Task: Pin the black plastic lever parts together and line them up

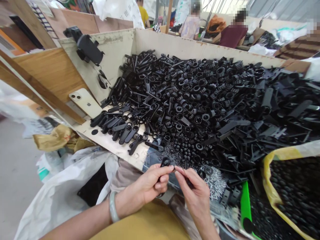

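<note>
Over the near rim of a pale wooden bin (207, 50), the person's left hand (150, 183) and right hand (193, 195) were held close together, almost meeting, though a narrow gap may have remained between them. The left hand was clamped on a black plastic ring-headed part (165, 162), with the ring uppermost and the long axis running roughly up and down in the view. A dark plastic stem (160, 195) that seemed to belong to it showed below the hand. The part lay at the inner side of the left hand, with the right hand just to its right and pinched around something small and dark, too hidden to name. Just beyond the hands spread a dense heap of black moulded plastic parts (190, 100), and a scatter of small silver metal pins (215, 181) lay near the right hand. Farther right sat a yellow-lined sack of round black pieces (292, 190).
</note>
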A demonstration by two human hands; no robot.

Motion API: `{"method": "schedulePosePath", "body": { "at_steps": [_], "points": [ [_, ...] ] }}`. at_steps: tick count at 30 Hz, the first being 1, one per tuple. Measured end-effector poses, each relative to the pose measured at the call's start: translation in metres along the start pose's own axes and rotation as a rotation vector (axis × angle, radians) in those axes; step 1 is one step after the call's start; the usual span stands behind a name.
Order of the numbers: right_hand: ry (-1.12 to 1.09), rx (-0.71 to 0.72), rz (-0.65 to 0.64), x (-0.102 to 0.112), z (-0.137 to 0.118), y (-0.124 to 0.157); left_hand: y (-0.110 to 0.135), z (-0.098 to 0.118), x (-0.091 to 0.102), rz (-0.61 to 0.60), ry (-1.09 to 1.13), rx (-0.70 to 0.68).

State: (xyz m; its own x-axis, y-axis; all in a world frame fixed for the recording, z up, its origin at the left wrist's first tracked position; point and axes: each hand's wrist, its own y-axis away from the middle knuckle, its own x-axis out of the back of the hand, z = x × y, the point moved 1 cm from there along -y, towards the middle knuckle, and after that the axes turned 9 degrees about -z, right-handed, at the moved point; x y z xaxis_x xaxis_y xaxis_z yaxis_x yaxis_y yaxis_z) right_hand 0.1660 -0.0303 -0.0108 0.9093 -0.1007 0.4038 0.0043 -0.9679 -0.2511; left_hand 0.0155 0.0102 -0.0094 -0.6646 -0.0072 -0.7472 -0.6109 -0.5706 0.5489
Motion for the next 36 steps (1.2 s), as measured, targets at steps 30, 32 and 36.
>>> {"method": "schedulePosePath", "body": {
  "at_steps": [30,32,36],
  "points": [
    [0.222,0.133,-0.120,0.002,0.008,0.001,0.014,0.005,-0.001,-0.132,-0.674,-0.050],
    [0.233,0.118,-0.130,0.002,0.006,-0.001,0.015,0.007,-0.002,-0.127,-0.771,-0.062],
    [0.193,0.018,-0.163,0.001,0.003,-0.003,0.015,0.010,-0.003,-0.107,-0.859,-0.074]
  ]
}}
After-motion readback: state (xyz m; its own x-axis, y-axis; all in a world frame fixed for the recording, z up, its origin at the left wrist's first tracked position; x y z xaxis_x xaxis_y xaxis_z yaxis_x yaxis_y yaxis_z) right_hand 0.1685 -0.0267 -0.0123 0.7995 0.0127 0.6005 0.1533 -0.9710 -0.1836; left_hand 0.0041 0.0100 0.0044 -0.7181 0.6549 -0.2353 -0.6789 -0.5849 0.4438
